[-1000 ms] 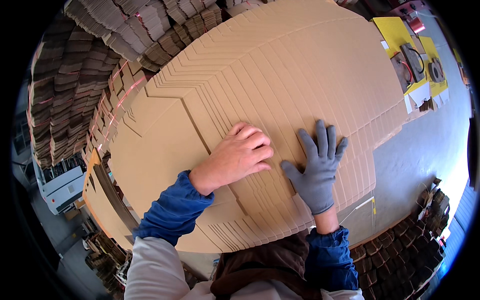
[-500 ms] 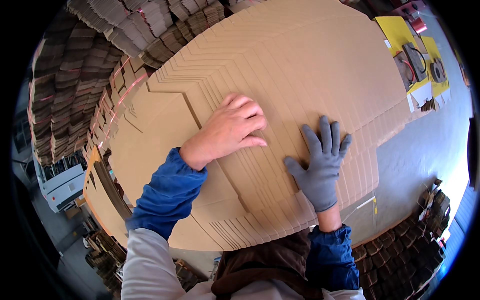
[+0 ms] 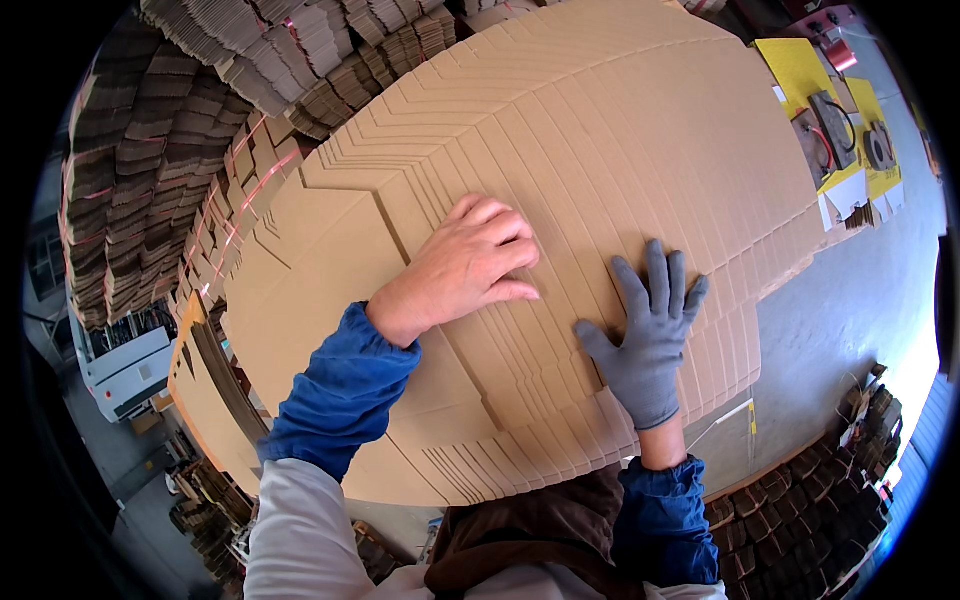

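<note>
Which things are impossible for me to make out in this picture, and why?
All in the head view:
Palm of bare left hand: hidden by its back.
Palm of gloved right hand: hidden by its back.
Overlapping cardboard sheets: partly covered by one another.
Stacked cardboard bundles: cut off by upper edge.

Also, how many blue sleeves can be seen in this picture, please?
2. The left sleeve is just behind the bare left hand; the right sleeve is just behind the gloved right hand. I see no others.
</note>
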The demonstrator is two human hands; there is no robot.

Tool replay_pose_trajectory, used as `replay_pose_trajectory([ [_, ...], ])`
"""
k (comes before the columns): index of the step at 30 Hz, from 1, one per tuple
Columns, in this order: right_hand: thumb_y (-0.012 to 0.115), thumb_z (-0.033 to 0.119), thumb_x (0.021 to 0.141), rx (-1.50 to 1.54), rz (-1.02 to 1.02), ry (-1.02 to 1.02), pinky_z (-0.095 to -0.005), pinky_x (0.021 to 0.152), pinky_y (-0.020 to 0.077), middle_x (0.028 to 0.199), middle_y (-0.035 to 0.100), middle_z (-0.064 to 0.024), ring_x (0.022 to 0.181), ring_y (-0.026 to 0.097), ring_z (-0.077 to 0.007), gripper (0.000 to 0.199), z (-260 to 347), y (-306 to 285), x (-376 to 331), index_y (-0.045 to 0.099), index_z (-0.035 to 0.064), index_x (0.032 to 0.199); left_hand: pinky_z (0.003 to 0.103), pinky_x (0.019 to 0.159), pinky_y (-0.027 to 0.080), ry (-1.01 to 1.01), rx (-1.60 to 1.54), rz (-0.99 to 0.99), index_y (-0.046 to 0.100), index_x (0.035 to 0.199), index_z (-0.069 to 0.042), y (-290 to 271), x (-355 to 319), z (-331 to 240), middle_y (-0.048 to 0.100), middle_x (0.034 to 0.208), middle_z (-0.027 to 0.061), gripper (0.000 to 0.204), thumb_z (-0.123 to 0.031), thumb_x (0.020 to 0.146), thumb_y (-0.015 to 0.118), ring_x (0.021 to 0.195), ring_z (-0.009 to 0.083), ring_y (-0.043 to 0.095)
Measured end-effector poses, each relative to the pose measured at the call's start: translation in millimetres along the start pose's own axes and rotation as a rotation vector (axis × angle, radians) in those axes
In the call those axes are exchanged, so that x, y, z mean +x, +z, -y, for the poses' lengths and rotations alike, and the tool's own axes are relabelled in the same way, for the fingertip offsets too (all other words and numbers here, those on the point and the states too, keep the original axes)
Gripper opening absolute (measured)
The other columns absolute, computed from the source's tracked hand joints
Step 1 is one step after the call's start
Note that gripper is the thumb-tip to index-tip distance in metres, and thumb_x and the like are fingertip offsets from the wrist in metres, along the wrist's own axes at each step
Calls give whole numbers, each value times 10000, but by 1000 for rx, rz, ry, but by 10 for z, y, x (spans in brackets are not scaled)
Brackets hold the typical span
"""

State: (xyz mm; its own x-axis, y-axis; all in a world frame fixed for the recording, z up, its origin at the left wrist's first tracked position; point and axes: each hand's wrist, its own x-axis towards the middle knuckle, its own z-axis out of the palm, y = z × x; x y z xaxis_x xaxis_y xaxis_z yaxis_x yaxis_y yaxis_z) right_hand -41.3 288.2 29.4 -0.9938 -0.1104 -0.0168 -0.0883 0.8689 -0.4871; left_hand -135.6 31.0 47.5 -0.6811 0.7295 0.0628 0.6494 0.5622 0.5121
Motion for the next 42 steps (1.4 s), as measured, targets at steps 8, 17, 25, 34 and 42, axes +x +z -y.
replay_pose_trajectory([
  [8,836,415,755,-13,-1,-12,-700,1249,79,1607,420,-214,1516,321,-460,777,-10,-33,-7,591,170,1450,435,1070,414,-10,0,3,632,907,-149,60,-22,14,611,1073,3,328,-391,817,834,1137,251,538],
  [17,828,436,787,3,4,-38,-750,1213,111,1606,405,-219,1494,335,-495,777,232,78,-87,571,150,1462,447,1022,434,19,-4,-54,649,956,-147,0,-15,-66,585,1084,8,344,-306,765,886,1092,273,544],
  [25,841,419,782,8,11,-27,-739,1217,105,1617,399,-222,1506,329,-481,765,255,73,-101,578,155,1451,439,1012,436,6,-33,37,646,945,-147,58,-211,-219,568,1055,0,292,-294,810,858,1093,250,541],
  [34,846,428,772,12,17,-29,-724,1235,74,1641,377,-217,1537,290,-463,792,223,97,-115,574,156,1465,436,1010,436,6,-46,36,645,930,-153,55,-262,-191,573,1053,-10,288,-325,818,847,1086,240,537],
  [42,844,432,770,4,21,-31,-727,1233,78,1643,374,-216,1534,291,-469,797,208,89,-127,574,157,1468,430,1011,434,4,-51,25,650,920,-158,88,-283,-189,574,1049,-14,290,-343,813,846,1081,235,537],
])
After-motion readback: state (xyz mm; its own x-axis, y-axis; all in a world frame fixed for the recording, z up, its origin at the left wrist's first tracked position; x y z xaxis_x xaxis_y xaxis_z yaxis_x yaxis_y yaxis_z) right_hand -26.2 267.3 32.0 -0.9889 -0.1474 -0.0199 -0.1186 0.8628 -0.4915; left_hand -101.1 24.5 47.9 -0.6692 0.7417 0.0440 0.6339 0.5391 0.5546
